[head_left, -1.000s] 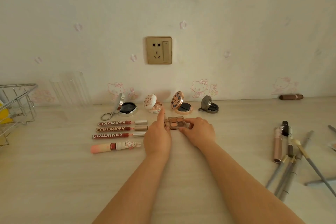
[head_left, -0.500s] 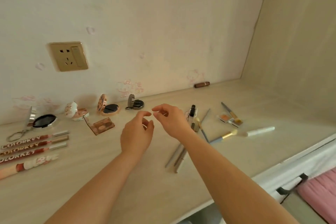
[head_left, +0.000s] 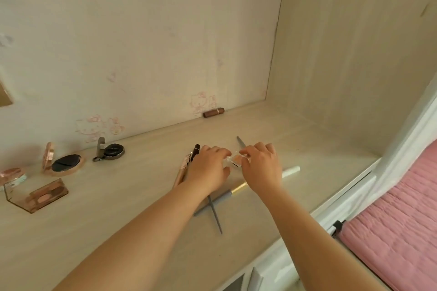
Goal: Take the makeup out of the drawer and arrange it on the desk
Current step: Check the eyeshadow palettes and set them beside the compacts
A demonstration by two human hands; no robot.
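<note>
Both hands meet over a small clear eyeshadow case with an orange pan, on the right half of the desk. My left hand touches its left end and my right hand pinches its right end. Under the hands lie grey-handled brushes, a rose-gold tube, a dark-capped tube and a white pencil. At the left stand an open brown eyeshadow palette, an open rose-gold compact and a small dark compact.
A brown lipstick lies against the back wall. A wooden side panel closes the desk on the right. White drawer fronts run along the desk's front edge, with a pink bedcover beyond.
My view has swung right. Both hands left the brown palette, which now stands open at the left, and moved right to the small clear eyeshadow case among the brushes.
</note>
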